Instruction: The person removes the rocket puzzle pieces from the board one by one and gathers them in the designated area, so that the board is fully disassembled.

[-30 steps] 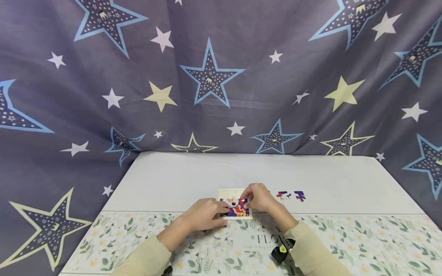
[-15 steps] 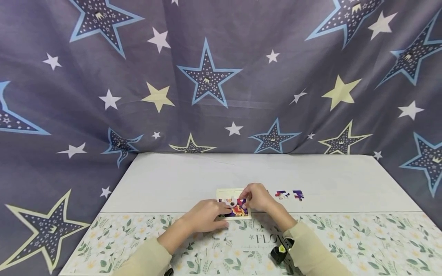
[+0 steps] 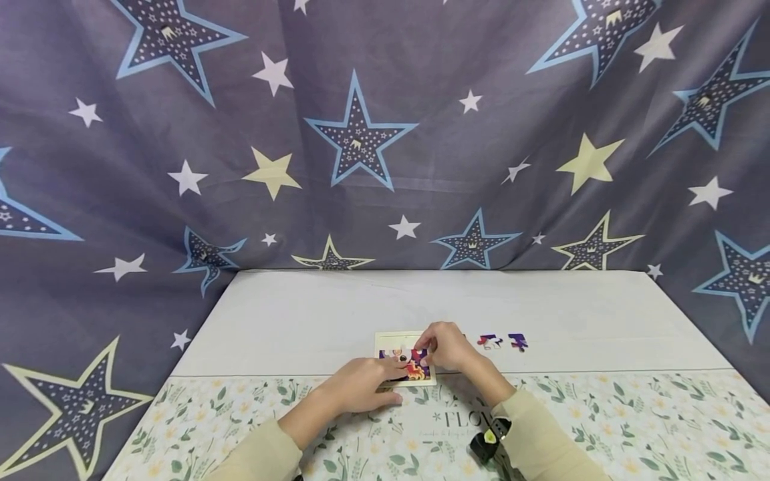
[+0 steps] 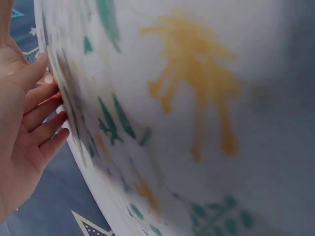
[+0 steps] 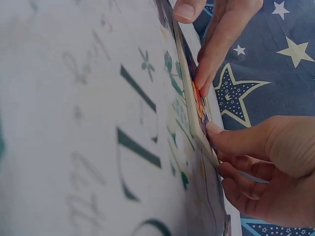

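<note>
A shallow cream puzzle tray (image 3: 391, 341) lies on the table in the head view, its lower part filled with purple, red and orange picture pieces (image 3: 418, 369). My left hand (image 3: 363, 384) rests at its left side with straight fingers pressing on the pieces; its thumb stays off the front edge. My right hand (image 3: 448, 346) is at the tray's right side, thumb and forefinger pinching a red and purple puzzle piece (image 3: 419, 355), mostly covered by the fingers. In the right wrist view the right thumb (image 5: 216, 132) sits right at the tray's rim (image 5: 197, 132).
Two loose puzzle pieces, one red and white (image 3: 490, 342) and one purple (image 3: 518, 342), lie to the right of the tray. Another peeks out behind the right hand. A floral mat (image 3: 601, 427) covers the table's front. A star-patterned curtain (image 3: 385, 207) hangs behind.
The left fingers have slid a little to the right across the pieces and lie flatter. My right hand keeps its place at the tray. The head view has shifted slightly.
</note>
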A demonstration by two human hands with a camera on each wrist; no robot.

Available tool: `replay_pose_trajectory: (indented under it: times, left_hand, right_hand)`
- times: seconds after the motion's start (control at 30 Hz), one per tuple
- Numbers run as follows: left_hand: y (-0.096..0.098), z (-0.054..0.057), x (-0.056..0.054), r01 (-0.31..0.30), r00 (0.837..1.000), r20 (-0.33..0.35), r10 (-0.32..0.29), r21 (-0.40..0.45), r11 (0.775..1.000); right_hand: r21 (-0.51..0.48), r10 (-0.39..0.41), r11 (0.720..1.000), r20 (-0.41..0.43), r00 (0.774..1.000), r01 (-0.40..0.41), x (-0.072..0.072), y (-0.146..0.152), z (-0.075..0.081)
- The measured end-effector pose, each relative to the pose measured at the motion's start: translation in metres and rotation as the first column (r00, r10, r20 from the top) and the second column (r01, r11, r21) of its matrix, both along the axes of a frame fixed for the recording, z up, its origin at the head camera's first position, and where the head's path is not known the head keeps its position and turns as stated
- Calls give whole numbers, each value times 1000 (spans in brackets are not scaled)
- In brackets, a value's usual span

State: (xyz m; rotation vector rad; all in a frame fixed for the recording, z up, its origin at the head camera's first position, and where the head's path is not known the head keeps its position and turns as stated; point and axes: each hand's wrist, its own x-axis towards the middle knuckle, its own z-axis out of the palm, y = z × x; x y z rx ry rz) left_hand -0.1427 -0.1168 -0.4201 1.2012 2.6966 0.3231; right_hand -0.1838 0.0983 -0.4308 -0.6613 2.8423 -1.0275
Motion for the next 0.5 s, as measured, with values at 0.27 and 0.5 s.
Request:
replay_pose_trajectory:
  times: [0.27,0.5]
  left_hand:
    - [-6,-7,-2,6,996,86,-11,67,998]
    - [-7,-9,-2,9,995,101,-15,58,998]
  right_hand:
    - [3,14,1000,-2,1000,-14,-2,1,-3]
    - [1,-9,1000,30,1000,9,-1,-2,0]
